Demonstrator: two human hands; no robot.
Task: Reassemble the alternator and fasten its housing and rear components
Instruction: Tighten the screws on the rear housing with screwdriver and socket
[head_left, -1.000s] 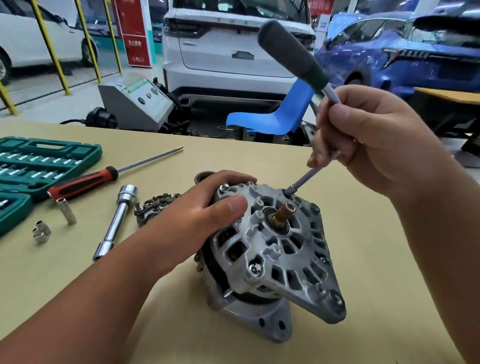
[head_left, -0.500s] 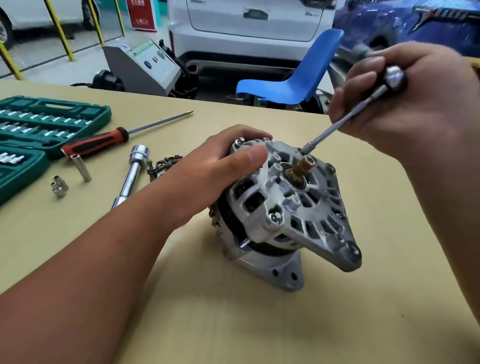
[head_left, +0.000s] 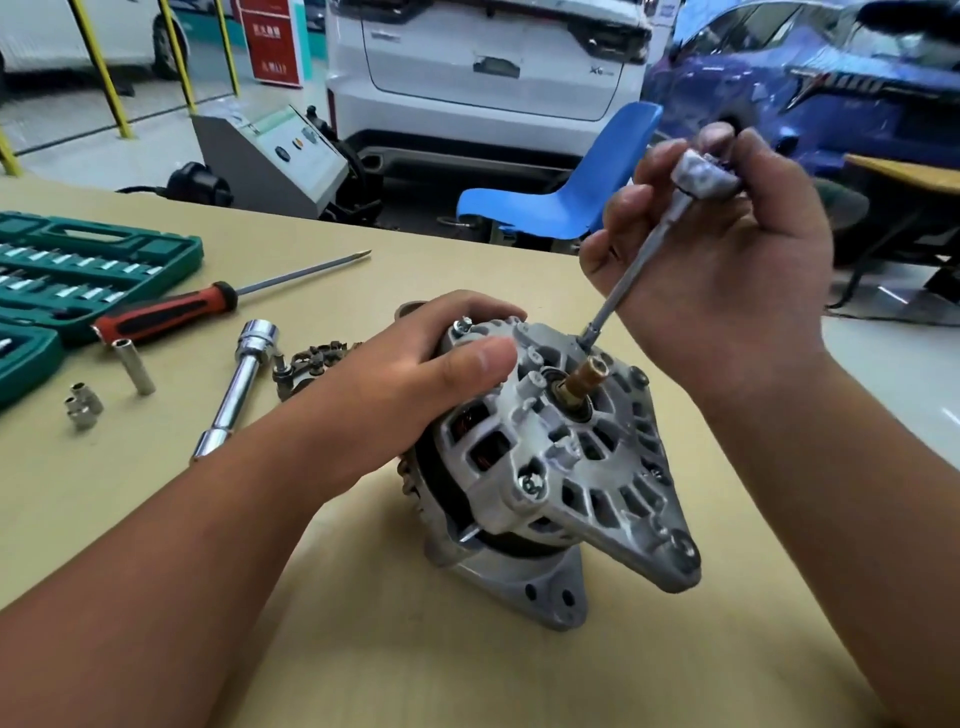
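The grey alternator (head_left: 566, 467) stands tilted on the tan table, its rear housing and brass shaft end (head_left: 584, 376) facing up. My left hand (head_left: 415, 384) grips the housing's upper left edge, thumb across the top. My right hand (head_left: 727, 260) holds a ratchet-and-extension tool (head_left: 634, 260) by its blurred head. The tool's tip sits on a bolt at the housing's far edge (head_left: 589, 338). A dark rectifier part (head_left: 311, 364) lies behind my left hand, partly hidden.
A green socket case (head_left: 78, 275) lies open at the left. A red-and-black screwdriver (head_left: 171, 314), a chrome extension bar (head_left: 234, 395) and loose sockets (head_left: 83, 405) lie near it. A blue chair (head_left: 566, 192), a grey machine and parked cars stand beyond the table's far edge.
My right hand has shifted its hold from the tool's shaft up to its head, and the head now looks blurred. The left hand keeps its grip on the housing. The camera moved.
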